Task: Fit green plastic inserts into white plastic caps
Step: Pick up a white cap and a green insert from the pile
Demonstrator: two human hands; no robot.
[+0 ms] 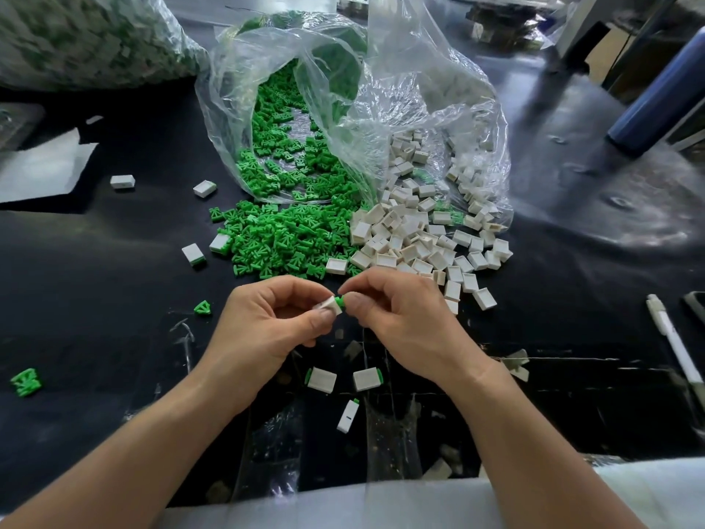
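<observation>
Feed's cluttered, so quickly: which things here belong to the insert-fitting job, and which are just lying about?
Job: left hand pinching white cap; right hand pinching green insert; green pile; white pile; finished caps.
Lying about: pen; blue cylinder; paper sheet.

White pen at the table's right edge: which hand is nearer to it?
Right. The right hand sits left of the white pen, not touching it; the left hand is farther left, beyond the right one.
</observation>
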